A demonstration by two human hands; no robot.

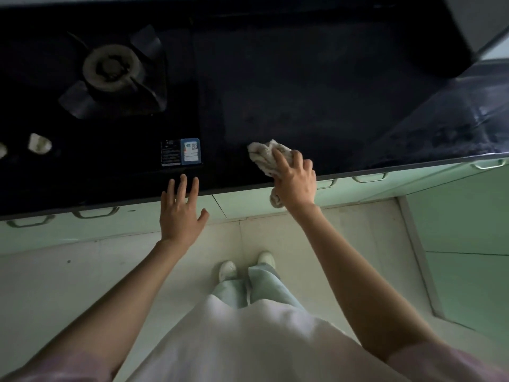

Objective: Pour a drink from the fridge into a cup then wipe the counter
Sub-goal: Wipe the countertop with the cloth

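A crumpled beige cloth lies on the dark counter near its front edge, pressed down under my right hand. Part of the cloth hangs below the edge under my palm. My left hand hovers at the counter's front edge with its fingers spread and nothing in it. No cup or drink shows in view.
A gas hob with a burner and two pale knobs fills the counter's left half, with a sticker at its front right corner. A range hood juts in at the top right. Green cabinet fronts with handles run below.
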